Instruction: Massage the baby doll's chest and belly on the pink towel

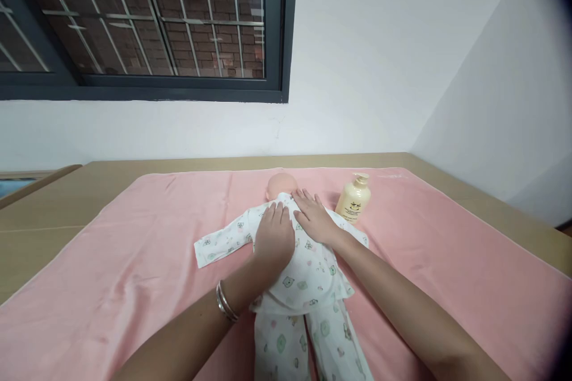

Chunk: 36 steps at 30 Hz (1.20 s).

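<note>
The fingers (277, 212) of the left hand (273, 239) lay flat and together, gripping nothing, with the palm pressed on the upper trunk of the doll (308, 277). The right hand (315, 218) lay just beside it, fingers slightly spread and likewise holding nothing, their tips near the doll's collar below its head (280, 183). The two hands almost touched at the thumbs. A bracelet (226, 303) sat on the left wrist.

The doll lay lengthwise in the middle of a pink towel (134, 262), head away from the person and legs toward them, one sleeve stretched out to the left. Whether it lay face up or face down could not be told.

By the look of it, the work stood at pressing or smoothing over the clothed trunk. A further stroke would call for light, even pressure, so the loose cloth did not bunch.

A pump bottle (354, 199) stood upright near the right hand, beside the doll's shoulder, and was the one thing a sideways sweep could knock. To the left the towel lay open. The table (67, 202) edges were well away on both sides, and the wall (379, 71) stood behind.
</note>
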Each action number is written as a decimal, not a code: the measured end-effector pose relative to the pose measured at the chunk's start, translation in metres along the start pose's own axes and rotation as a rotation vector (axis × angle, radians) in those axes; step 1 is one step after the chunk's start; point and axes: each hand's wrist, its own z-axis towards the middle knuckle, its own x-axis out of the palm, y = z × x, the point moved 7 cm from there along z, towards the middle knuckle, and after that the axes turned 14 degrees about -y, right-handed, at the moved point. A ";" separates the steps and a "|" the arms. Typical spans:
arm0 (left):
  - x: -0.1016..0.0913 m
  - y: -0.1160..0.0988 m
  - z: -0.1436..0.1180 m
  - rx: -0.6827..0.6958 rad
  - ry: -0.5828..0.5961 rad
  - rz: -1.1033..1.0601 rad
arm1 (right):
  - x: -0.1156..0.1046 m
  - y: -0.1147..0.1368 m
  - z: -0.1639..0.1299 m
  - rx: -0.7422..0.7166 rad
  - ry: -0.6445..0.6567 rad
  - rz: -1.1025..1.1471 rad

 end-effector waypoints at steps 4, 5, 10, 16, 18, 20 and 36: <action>0.005 0.014 0.007 -0.102 0.088 -0.022 | -0.003 0.019 -0.012 0.080 -0.023 -0.058; 0.008 0.023 0.010 -0.150 0.120 -0.030 | -0.004 0.028 -0.017 0.079 -0.030 -0.067; 0.025 0.054 0.019 -0.301 0.228 -0.067 | -0.009 0.066 -0.039 -0.020 -0.041 -0.067; 0.012 0.027 0.014 -0.149 0.119 0.037 | -0.010 0.031 -0.015 0.088 -0.079 0.085; 0.005 0.013 0.012 -0.071 0.087 0.071 | -0.008 0.015 -0.006 0.122 -0.109 0.091; 0.001 0.004 0.011 -0.017 0.074 0.076 | -0.006 0.006 -0.001 0.128 -0.142 0.076; 0.015 0.034 0.002 -0.296 0.064 -0.146 | -0.014 0.026 -0.019 0.104 -0.241 -0.175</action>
